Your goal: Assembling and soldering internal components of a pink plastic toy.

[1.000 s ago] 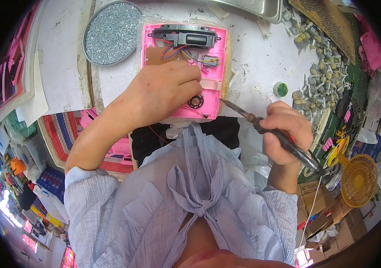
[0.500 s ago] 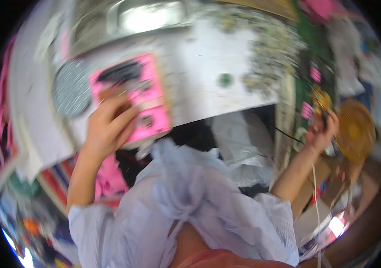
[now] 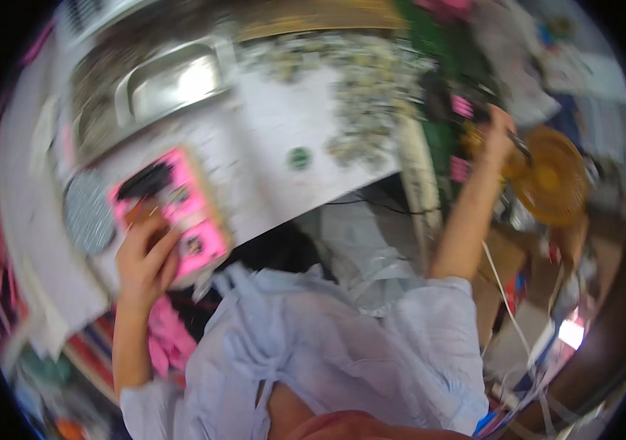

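Left hand: here it is, the left hand [image 3: 148, 257] over the near-left side of the pink casing, fingers bent at the brown board [image 3: 139, 210]; whether that grip pinches anything, I cannot tell.
Right hand: far out to the side, the right hand [image 3: 500, 132], grip wrapped round a dark-handled soldering iron [image 3: 522, 149], beside the yellow fan [image 3: 550, 176]; the tip is lost in blur.
Pink casing: the pink casing [image 3: 195, 198] lies open near the front edge of the white desk [image 3: 269, 198], just right of the screw dish [image 3: 89, 213], round speaker [image 3: 194, 244] at its near end.
Casing danger: one-sided pressure from those fingers could skew it, or shift the board.
Iron danger: if hot, a careless swing could scorch the clear plastic [image 3: 507, 66] nearby.
Cable danger: the thin dark cable [image 3: 390, 209] could snag if pulled.
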`<move>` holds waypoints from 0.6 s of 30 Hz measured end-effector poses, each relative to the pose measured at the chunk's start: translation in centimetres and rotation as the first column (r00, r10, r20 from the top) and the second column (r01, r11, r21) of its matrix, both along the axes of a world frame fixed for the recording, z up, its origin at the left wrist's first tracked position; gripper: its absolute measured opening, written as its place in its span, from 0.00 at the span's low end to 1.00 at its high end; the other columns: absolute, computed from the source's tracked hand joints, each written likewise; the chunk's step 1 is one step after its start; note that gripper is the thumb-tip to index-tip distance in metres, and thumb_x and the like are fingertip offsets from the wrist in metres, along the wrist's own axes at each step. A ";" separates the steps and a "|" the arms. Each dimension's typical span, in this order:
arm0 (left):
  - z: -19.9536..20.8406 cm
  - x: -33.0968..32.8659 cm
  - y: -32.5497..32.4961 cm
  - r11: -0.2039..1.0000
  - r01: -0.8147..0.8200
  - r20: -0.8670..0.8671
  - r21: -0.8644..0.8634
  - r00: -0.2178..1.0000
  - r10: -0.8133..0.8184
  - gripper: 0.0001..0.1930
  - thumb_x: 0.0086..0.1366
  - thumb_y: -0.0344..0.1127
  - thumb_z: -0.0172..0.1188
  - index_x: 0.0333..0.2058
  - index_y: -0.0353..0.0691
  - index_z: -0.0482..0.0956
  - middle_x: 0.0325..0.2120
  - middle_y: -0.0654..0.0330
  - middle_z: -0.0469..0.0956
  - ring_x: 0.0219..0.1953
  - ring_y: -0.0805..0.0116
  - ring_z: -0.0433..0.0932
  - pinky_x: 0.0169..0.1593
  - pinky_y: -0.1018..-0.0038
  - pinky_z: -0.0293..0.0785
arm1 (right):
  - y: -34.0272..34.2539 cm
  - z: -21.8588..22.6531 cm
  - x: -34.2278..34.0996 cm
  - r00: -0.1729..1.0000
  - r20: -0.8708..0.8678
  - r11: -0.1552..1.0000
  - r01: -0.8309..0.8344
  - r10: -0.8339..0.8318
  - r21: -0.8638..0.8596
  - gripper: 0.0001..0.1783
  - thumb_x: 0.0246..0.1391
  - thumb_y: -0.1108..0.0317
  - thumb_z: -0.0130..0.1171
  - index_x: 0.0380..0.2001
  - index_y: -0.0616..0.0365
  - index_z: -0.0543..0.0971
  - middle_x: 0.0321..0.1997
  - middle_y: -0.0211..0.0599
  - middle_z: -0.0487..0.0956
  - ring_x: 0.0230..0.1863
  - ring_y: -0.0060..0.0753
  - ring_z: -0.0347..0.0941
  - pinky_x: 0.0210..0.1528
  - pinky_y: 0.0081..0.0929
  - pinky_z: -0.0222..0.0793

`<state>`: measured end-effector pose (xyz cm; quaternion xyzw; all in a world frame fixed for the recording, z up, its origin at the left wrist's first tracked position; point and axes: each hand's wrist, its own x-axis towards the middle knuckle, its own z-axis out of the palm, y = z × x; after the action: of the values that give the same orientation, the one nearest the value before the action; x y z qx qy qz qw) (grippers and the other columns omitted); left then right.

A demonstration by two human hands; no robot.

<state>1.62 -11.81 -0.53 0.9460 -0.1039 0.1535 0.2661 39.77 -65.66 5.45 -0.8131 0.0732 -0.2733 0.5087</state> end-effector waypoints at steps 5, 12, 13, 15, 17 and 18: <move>1.7 -0.3 0.6 1.000 0.028 -0.016 -0.006 0.999 -0.028 0.22 0.50 0.27 0.67 0.48 0.42 0.84 0.41 0.56 0.80 0.36 0.58 0.81 0.37 0.65 0.77 | 0.5 -3.7 -1.3 0.900 -0.262 0.639 -0.025 0.350 0.769 0.17 0.61 0.55 0.68 0.41 0.56 0.77 0.20 0.24 0.67 0.22 0.23 0.64 0.37 0.32 0.74; 2.2 0.6 -0.1 0.983 -0.172 0.134 0.060 0.978 0.163 0.18 0.49 0.30 0.70 0.42 0.45 0.85 0.36 0.62 0.78 0.37 0.62 0.77 0.42 0.64 0.69 | 19.4 -3.9 -18.2 0.745 -0.359 0.822 -0.552 0.562 0.141 0.12 0.59 0.75 0.64 0.46 0.60 0.82 0.36 0.28 0.81 0.35 0.21 0.75 0.42 0.23 0.74; 2.2 1.1 -0.3 0.980 -0.186 0.122 0.077 0.977 0.176 0.17 0.49 0.30 0.70 0.41 0.45 0.85 0.36 0.64 0.78 0.37 0.63 0.77 0.43 0.65 0.68 | 21.9 -5.8 -19.7 0.647 -0.299 0.711 -0.662 0.702 0.239 0.08 0.57 0.75 0.65 0.40 0.61 0.84 0.36 0.31 0.82 0.35 0.23 0.77 0.42 0.23 0.73; 2.1 1.5 -0.3 0.970 -0.219 0.097 0.105 0.973 0.209 0.15 0.50 0.31 0.70 0.39 0.46 0.85 0.35 0.66 0.77 0.37 0.65 0.76 0.47 0.65 0.66 | 29.7 -3.1 -20.9 0.444 -0.209 0.432 -0.896 0.871 -0.104 0.05 0.52 0.77 0.67 0.33 0.64 0.84 0.28 0.34 0.80 0.31 0.24 0.76 0.35 0.24 0.70; 2.2 2.2 -0.1 0.976 -0.194 0.124 0.093 0.975 0.182 0.14 0.50 0.32 0.70 0.39 0.47 0.85 0.34 0.67 0.77 0.36 0.66 0.75 0.47 0.65 0.65 | 33.5 -3.9 -21.1 0.404 -0.200 0.363 -0.907 0.892 -0.213 0.05 0.50 0.72 0.68 0.30 0.62 0.83 0.26 0.37 0.79 0.29 0.31 0.77 0.33 0.29 0.71; 2.1 2.2 0.0 0.978 -0.187 0.136 0.090 0.975 0.174 0.14 0.50 0.32 0.70 0.38 0.47 0.85 0.34 0.68 0.77 0.36 0.66 0.75 0.47 0.65 0.65 | 34.8 -4.0 -21.1 0.388 -0.251 0.323 -0.909 0.887 -0.261 0.06 0.50 0.69 0.68 0.28 0.60 0.82 0.25 0.38 0.79 0.29 0.36 0.77 0.32 0.33 0.72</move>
<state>3.81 -11.84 1.62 0.9521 -0.0421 0.2315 0.1951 18.65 -30.88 1.43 -0.8024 -0.4236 0.0708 0.4144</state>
